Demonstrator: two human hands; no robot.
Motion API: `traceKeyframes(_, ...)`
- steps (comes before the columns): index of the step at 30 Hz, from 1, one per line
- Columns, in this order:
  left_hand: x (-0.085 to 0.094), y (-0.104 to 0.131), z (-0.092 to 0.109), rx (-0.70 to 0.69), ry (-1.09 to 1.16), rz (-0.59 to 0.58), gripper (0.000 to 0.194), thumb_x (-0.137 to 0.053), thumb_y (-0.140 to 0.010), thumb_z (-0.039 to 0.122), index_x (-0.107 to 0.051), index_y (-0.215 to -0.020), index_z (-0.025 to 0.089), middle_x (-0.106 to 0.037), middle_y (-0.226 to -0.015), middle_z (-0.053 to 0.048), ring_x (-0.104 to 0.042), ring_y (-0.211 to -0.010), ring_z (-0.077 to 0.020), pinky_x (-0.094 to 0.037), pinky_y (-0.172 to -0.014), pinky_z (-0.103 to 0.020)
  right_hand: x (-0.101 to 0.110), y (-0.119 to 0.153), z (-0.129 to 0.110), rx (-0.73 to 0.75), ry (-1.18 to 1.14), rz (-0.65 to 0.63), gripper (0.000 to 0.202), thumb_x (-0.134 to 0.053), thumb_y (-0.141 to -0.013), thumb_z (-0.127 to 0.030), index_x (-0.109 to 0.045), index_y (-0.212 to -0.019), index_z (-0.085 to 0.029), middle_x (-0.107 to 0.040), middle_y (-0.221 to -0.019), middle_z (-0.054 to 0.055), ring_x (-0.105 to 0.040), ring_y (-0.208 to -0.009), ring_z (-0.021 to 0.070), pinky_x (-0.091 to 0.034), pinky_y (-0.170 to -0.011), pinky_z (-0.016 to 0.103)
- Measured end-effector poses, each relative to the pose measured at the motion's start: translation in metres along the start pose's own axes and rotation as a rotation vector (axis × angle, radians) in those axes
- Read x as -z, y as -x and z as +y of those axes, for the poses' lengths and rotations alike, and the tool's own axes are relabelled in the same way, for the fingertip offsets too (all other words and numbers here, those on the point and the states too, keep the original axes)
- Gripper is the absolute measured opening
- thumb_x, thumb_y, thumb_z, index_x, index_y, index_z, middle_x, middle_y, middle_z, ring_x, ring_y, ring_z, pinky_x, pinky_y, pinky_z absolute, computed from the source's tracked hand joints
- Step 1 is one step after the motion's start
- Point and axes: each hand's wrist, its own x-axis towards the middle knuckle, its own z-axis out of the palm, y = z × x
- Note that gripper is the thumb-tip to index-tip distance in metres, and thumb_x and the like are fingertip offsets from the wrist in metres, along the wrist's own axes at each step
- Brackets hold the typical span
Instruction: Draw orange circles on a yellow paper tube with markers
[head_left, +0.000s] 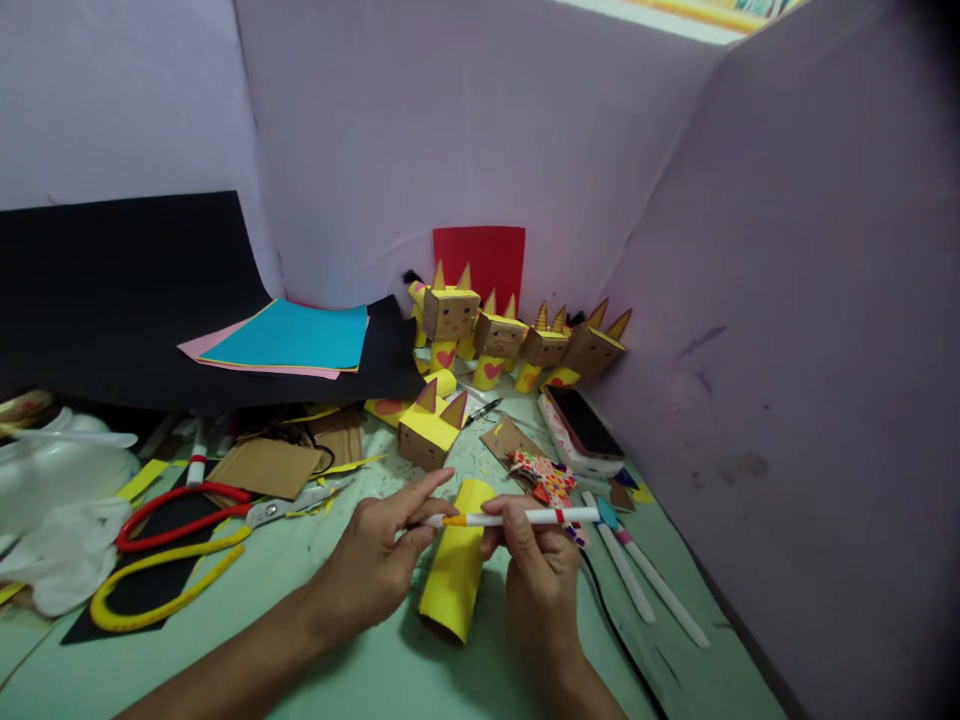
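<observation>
Both hands are closed on a white felt-tip pen (pixel 536 517) with an orange section and a red band, held level. My left hand (pixel 382 535) pinches the white end beside the orange section; whether that end is a separate cap I cannot tell. Its index finger points forward. My right hand (pixel 536 560) grips the barrel between thumb and fingers. Behind and below the pen, a yellow paper-covered tube (pixel 454 585) lies on the table between the hands. Just beyond it is a yellow-topped cardboard box head (pixel 431 430) with two pointed ears.
Red-and-yellow scissors (pixel 251 515) and cardboard pieces (pixel 266 467) lie left. Several yellow box-headed figures (pixel 450 315) stand at the back, near a red sheet (pixel 480 265) and blue paper (pixel 292 335). To the right are a phone (pixel 585 420), loose pens (pixel 664 590) and a black cable (pixel 619 640).
</observation>
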Motion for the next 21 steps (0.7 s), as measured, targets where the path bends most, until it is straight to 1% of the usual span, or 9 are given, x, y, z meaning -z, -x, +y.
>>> traceKeyframes(3,-0.001,0.001,-0.001,-0.024,0.015,-0.009,0.045,-0.047,-0.083,0.022,-0.051,-0.128,0.019,-0.074,-0.098,-0.004,-0.066,-0.089,-0.0168,-0.047,-0.083,-0.026,-0.001,0.001,0.0,0.011,0.019,-0.044,0.025,-0.057,-0.086,-0.04,-0.07,-0.079,-0.019,-0.059,-0.052,-0.004,-0.055,-0.053,0.0095,-0.041,-0.058,0.021)
traceKeyframes(5,-0.001,0.001,-0.001,-0.006,0.063,-0.028,0.042,-0.048,-0.082,0.024,-0.054,-0.124,0.019,-0.074,-0.089,-0.003,-0.066,-0.078,-0.0157,-0.049,-0.074,-0.025,-0.002,0.001,-0.001,-0.005,0.011,-0.062,0.025,-0.057,-0.086,-0.04,-0.07,-0.079,-0.019,-0.059,-0.053,-0.003,-0.055,-0.053,0.0097,-0.041,-0.058,0.022)
traceKeyframes(8,0.001,-0.001,0.002,0.121,0.27,-0.022,0.04,-0.055,-0.077,0.029,-0.058,-0.114,0.015,-0.07,-0.069,-0.001,-0.059,-0.052,-0.0118,-0.046,-0.049,-0.022,-0.002,0.0,-0.001,-0.026,-0.015,-0.059,0.025,-0.057,-0.086,-0.039,-0.069,-0.08,-0.018,-0.06,-0.053,-0.003,-0.055,-0.054,0.0098,-0.042,-0.059,0.022)
traceKeyframes(10,0.002,-0.003,0.005,0.223,0.441,-0.008,0.042,-0.062,-0.071,0.032,-0.058,-0.109,0.013,-0.067,-0.065,0.0,-0.053,-0.042,-0.0097,-0.041,-0.037,-0.02,-0.002,-0.001,-0.002,-0.049,-0.053,-0.072,0.025,-0.058,-0.085,-0.039,-0.069,-0.08,-0.018,-0.06,-0.053,-0.002,-0.055,-0.054,0.0096,-0.042,-0.058,0.021)
traceKeyframes(12,0.002,-0.005,0.006,0.277,0.566,-0.011,0.044,-0.067,-0.066,0.033,-0.058,-0.103,0.013,-0.068,-0.066,-0.001,-0.054,-0.039,-0.0105,-0.041,-0.033,-0.02,-0.003,-0.001,-0.003,-0.1,-0.112,-0.096,0.025,-0.06,-0.084,-0.04,-0.069,-0.079,-0.017,-0.06,-0.053,-0.002,-0.055,-0.052,0.0092,-0.042,-0.056,0.02)
traceKeyframes(14,0.002,-0.005,0.006,0.277,0.606,-0.029,0.038,-0.069,-0.064,0.034,-0.059,-0.095,0.014,-0.068,-0.064,-0.001,-0.057,-0.04,-0.0127,-0.044,-0.033,-0.021,-0.004,-0.001,-0.003,-0.154,-0.169,-0.113,0.026,-0.061,-0.082,-0.042,-0.069,-0.079,-0.017,-0.061,-0.052,-0.002,-0.055,-0.05,0.0087,-0.043,-0.053,0.019)
traceKeyframes(16,0.0,-0.004,0.004,0.238,0.553,-0.025,0.028,-0.065,-0.069,0.034,-0.061,-0.088,0.014,-0.065,-0.057,0.0,-0.06,-0.042,-0.0138,-0.047,-0.036,-0.022,-0.006,0.0,-0.002,-0.193,-0.2,-0.112,0.027,-0.063,-0.081,-0.043,-0.069,-0.08,-0.017,-0.062,-0.052,-0.002,-0.056,-0.049,0.0088,-0.044,-0.052,0.019)
traceKeyframes(18,-0.002,-0.001,0.001,0.149,0.417,0.009,0.021,-0.058,-0.077,0.033,-0.063,-0.085,0.014,-0.061,-0.049,0.002,-0.057,-0.039,-0.0118,-0.047,-0.037,-0.02,-0.009,0.0,0.0,-0.231,-0.227,-0.105,0.029,-0.065,-0.078,-0.045,-0.069,-0.08,-0.017,-0.063,-0.052,-0.002,-0.057,-0.048,0.0088,-0.045,-0.051,0.018)
traceKeyframes(21,-0.001,0.001,-0.003,-0.104,0.139,0.1,0.02,-0.049,-0.084,0.028,-0.065,-0.088,0.015,-0.062,-0.051,0.002,-0.053,-0.035,-0.0081,-0.042,-0.038,-0.018,-0.013,0.001,0.0,-0.313,-0.307,-0.083,0.03,-0.069,-0.074,-0.046,-0.069,-0.079,-0.016,-0.062,-0.05,-0.003,-0.056,-0.044,0.0074,-0.044,-0.047,0.017)
